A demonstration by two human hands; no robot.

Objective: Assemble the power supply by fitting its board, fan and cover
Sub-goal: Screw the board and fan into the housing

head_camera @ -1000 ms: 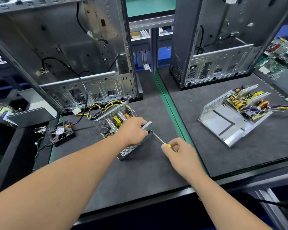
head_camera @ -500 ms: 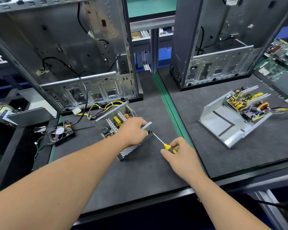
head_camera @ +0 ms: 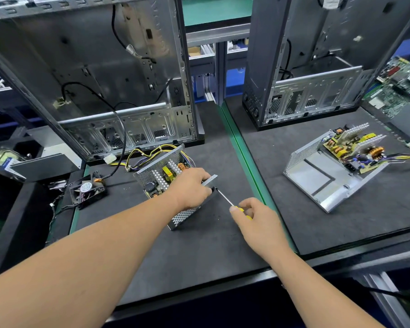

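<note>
Near the middle of the frame, on the dark tabletop (head_camera: pixel 199 252), sits the power supply case (head_camera: pixel 162 178), a perforated metal box tilted up on one edge with its board (head_camera: pixel 169 172) visible inside, yellow parts and a copper coil showing. At its right end the left hand (head_camera: pixel 191 188) has its grip clenched over the case's upper edge, fingers curled round the metal rim. Just right of that, the right hand (head_camera: pixel 256 217) pinches the yellow handle of a screwdriver (head_camera: pixel 225 200); the thin shaft runs up and left, and its tip meets the case's right corner beside the left hand's fingers. Yellow and black wires (head_camera: pixel 142 153) loop out from the back of the case toward the upper left. Left of the case, apart from it, a small black fan (head_camera: pixel 87 189) lies on the tabletop with its lead trailing. At centre right of the frame a second opened power supply (head_camera: pixel 329 171) rests tilted, its board propped on the far side. Behind, in the upper left and upper right of the frame, stand two bare computer cases (head_camera: pixel 118 79).
</note>
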